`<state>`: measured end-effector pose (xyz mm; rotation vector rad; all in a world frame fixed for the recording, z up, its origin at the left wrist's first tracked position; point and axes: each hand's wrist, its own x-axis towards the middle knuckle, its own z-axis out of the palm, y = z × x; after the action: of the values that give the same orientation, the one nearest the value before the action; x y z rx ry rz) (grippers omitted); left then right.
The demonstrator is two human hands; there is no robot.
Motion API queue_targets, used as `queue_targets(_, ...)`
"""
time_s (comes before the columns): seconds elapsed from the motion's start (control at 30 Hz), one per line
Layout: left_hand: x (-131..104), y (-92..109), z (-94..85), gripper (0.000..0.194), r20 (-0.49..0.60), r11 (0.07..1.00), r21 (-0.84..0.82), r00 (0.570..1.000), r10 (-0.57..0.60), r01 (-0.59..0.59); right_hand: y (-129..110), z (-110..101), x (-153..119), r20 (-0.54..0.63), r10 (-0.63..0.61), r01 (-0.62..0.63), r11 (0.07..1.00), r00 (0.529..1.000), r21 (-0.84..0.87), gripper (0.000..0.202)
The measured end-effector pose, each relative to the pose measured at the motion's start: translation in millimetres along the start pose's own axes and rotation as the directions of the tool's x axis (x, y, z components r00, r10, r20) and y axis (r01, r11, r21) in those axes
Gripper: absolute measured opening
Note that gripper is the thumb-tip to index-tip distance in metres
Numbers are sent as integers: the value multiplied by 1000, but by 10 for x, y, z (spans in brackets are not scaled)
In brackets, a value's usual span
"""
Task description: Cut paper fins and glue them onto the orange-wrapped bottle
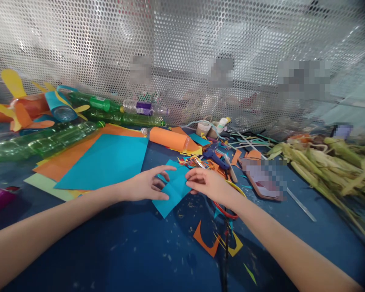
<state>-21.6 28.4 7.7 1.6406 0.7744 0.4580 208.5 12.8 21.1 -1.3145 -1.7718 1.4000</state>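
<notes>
A small blue paper piece (173, 190) with a faint crease lies between my hands near the middle of the head view. My left hand (147, 183) is at its left edge, fingers apart and curved over it, the thumb low on the paper. At its right edge my right hand (208, 184) has its fingertips pressed together on the paper. A large blue sheet (109, 160) lies on orange and pale green sheets behind my left forearm. Just beyond the small piece is a heap of paper scraps (197, 162). An orange-wrapped bottle (168, 139) lies farther back.
Green bottles (45, 142) and paper-bladed bottles (27, 106) are at the left. To the right are a glue gun (215, 157), a phone (261, 180), and corn husks (331, 166). Orange (207, 241) and yellow offcuts lie near a dark cable. A perforated metal screen (182, 48) stands behind.
</notes>
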Motion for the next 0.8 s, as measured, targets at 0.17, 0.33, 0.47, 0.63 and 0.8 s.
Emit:
queue_targets(0.17,18,22,-9,67,-16,999,41,1000,-18,19,-17,94,-34,38,9,-12,998,999,68,15)
queue_targets(0.33,10,12,20,41,-17,986,167,1000,8,-5,-67,222,-71,60,13,-18,996,998,86,18)
queue_targets(0.47,-5,7,63,27,-33,978,202,998,58,-51,-85,283,-100,57,11,-15,997,998,70,19)
queue_targets(0.63,5,3,80,27,-99,987,162,995,27,-11,-72,290,-116,63,59,-64,995,996,71,22)
queue_targets(0.8,16,25,78,26,-117,990,138,993,10,6,-47,263,-100,-3,-21,21,1000,1000,-9,18)
